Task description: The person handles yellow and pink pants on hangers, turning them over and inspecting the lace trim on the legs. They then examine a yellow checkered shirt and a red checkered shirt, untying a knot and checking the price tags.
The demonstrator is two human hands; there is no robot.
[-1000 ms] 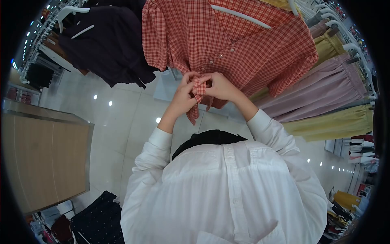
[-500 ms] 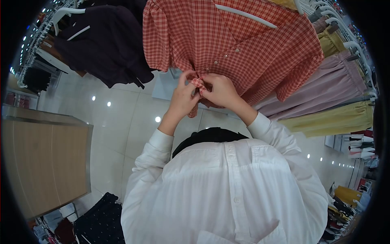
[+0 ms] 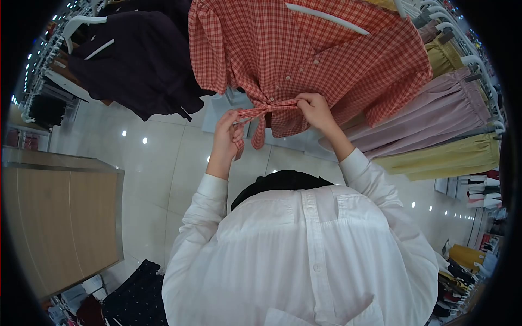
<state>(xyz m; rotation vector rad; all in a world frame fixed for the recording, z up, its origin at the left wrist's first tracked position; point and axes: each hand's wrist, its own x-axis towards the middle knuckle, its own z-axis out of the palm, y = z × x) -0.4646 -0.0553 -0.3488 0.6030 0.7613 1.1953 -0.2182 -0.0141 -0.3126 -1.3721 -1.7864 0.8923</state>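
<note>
A red checked shirt (image 3: 321, 76) with small white buttons hangs in front of me on a white hanger (image 3: 327, 18). At its front hem the two fabric ties (image 3: 252, 113) cross in a knot (image 3: 268, 107). My left hand (image 3: 227, 133) is closed round one tie and stretches it out to the left; a loose end hangs below its fingers. My right hand (image 3: 316, 111) pinches the band of the same shirt fabric on the other side of the knot. Another strip of the fabric dangles under the knot, between the two hands.
Dark shirts (image 3: 142, 60) hang on the left. At the right, pink trousers (image 3: 429, 122) and yellow trousers (image 3: 443, 156) hang from a rack. A wood-panelled counter (image 3: 65, 212) stands left, on a glossy tiled floor (image 3: 157, 179). A dark dotted garment (image 3: 134, 296) is at bottom left.
My hands were close together at the knot and have moved apart, left hand to the left and right hand to the right. The ties between them are now drawn out straight.
</note>
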